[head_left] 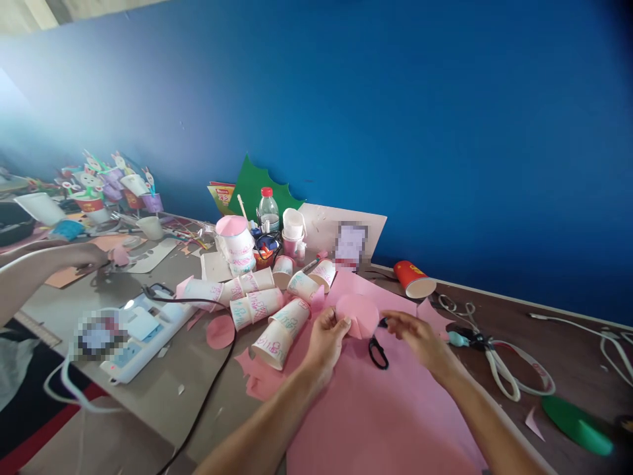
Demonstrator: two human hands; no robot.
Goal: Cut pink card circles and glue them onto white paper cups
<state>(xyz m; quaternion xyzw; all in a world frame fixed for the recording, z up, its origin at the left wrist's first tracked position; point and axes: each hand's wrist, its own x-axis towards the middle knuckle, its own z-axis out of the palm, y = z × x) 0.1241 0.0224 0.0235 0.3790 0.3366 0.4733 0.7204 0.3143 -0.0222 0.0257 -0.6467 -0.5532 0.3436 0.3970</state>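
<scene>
Pink disc (359, 315) held over pink sheet (376, 409) on worktop (163, 389): left hand (326, 340) pinched on its edge, right hand (413, 333) closed on scissors (378, 349). Judged thin, floppy, easily creased; best gripped at rim.

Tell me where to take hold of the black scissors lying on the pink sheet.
Take the black scissors by the loop handles, coming from the near side. The loops lie free on the pink sheet and face the person, while the blade end runs up under the pink paper circle between the left hand and right hand.
</scene>
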